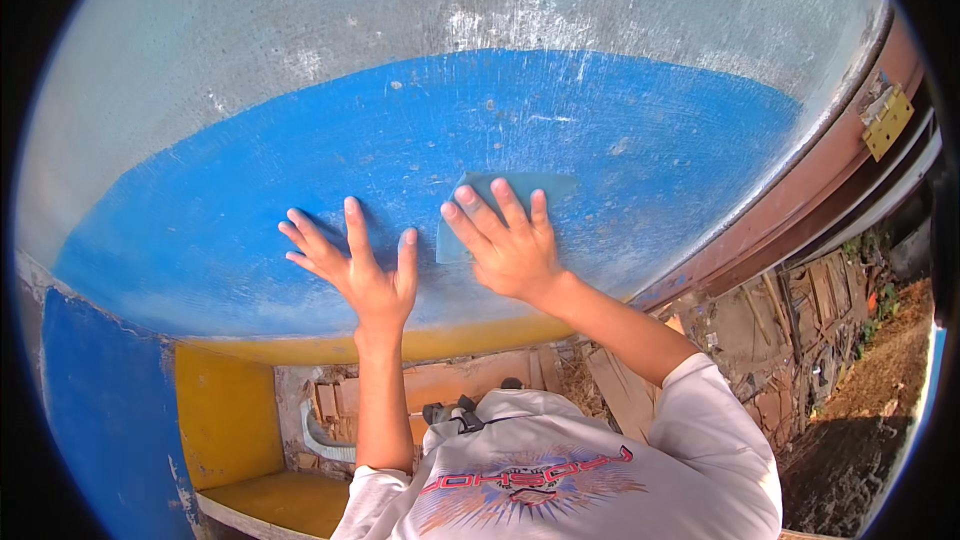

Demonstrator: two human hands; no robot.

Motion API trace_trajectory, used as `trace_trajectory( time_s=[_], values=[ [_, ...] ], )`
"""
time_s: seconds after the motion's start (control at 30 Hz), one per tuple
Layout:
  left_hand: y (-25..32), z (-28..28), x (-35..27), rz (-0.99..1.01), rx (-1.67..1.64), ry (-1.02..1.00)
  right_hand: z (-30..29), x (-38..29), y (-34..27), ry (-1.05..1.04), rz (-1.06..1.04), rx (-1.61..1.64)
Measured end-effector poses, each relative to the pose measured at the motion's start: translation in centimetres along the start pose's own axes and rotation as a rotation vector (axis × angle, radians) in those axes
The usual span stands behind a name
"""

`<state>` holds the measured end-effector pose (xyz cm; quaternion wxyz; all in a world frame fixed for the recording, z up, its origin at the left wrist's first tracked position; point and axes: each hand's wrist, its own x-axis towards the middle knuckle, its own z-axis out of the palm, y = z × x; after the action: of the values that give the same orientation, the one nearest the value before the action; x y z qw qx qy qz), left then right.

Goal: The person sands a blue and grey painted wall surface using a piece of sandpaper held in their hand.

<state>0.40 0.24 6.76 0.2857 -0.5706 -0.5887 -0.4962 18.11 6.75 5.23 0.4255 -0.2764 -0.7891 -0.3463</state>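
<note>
My left hand (360,262) rests with spread fingers on the blue painted part of a wall (300,142). Under my right hand (506,240), which lies to the right of it, a thin blue-green sheet (451,244) is pressed flat against the same blue paint. The sheet shows past my fingertips and to the left of my palm; its material is not certain. Above the curved edge of the blue, the wall is grey with white scuffs. Pale scratches and small chipped spots mark the blue around both hands.
A brown wooden frame with a brass-coloured hinge (888,122) edges the wall at right. Lower left are a blue wall face (105,420) and a yellow recess (229,420). Wooden boards and debris (817,300) lie on the ground beyond.
</note>
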Motion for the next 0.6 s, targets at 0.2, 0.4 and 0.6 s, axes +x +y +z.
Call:
trace_trajectory(
  time_s=[0.2, 0.4, 0.6],
  values=[
    [-2.2, -2.2, 0.2, -0.098, 0.039, -0.102, -1.5, 6.6, -1.3, -0.004, 0.197, 0.101],
    [-5.0, -3.9, 0.5, -0.135, 0.085, -0.187, 0.4, 2.6, -3.3, 0.008, 0.14, 0.164],
    [-6.2, -4.9, 0.2, -0.095, 0.116, -0.308, 0.3, 5.1, -5.0, -0.032, 0.174, 0.111]
  ],
)
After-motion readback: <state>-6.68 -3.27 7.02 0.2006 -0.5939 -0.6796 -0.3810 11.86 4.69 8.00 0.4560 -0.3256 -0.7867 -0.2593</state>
